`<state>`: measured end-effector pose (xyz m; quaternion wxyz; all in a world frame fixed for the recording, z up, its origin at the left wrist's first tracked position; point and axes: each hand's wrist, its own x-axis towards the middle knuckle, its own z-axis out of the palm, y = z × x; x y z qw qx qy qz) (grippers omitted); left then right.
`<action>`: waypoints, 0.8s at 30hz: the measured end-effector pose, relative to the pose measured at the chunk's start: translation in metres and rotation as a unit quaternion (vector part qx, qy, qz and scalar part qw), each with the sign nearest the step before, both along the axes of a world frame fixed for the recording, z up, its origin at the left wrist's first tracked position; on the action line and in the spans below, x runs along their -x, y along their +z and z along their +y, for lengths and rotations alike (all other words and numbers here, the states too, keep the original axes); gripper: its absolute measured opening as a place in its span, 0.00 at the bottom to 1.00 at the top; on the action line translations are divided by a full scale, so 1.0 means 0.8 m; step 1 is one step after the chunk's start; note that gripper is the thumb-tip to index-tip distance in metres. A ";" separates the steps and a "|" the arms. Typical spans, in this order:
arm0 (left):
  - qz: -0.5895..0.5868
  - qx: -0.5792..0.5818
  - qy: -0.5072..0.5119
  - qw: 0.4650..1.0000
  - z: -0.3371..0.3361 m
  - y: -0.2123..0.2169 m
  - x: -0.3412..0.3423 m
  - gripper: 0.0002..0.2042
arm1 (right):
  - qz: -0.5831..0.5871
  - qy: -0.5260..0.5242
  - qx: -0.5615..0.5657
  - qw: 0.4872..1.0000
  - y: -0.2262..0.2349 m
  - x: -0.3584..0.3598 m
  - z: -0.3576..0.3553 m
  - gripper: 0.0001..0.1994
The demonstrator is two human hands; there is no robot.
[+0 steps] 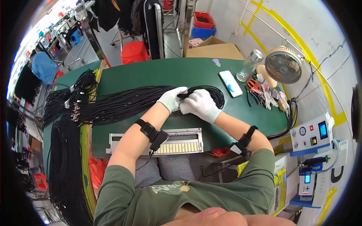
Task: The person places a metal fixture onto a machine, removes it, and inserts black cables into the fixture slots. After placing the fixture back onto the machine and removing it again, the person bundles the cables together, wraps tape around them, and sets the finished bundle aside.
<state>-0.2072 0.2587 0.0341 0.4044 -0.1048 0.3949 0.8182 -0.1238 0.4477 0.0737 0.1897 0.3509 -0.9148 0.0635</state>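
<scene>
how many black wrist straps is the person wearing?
2. One black wrist strap with a small black box sits on the left forearm, behind the white-gloved left hand. The other black wrist strap is on the right forearm, behind the white-gloved right hand. None seem hidden.

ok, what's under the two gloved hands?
A bundle of black cords on the green table, looping out past the right hand. The left hand covers the stretch between them.
</scene>
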 end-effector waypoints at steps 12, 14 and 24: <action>0.102 0.109 0.082 0.985 -0.002 0.008 -0.064 0.07 | -0.064 -0.207 0.272 0.938 -0.001 0.011 0.014 0.34; 0.109 0.102 0.107 0.983 0.001 -0.001 -0.084 0.04 | -0.019 -0.208 0.206 0.956 0.007 0.014 0.007 0.34; 0.020 -0.104 0.242 0.965 0.040 -0.053 -0.109 0.09 | -0.231 -0.226 0.234 0.917 0.008 0.075 -0.012 0.32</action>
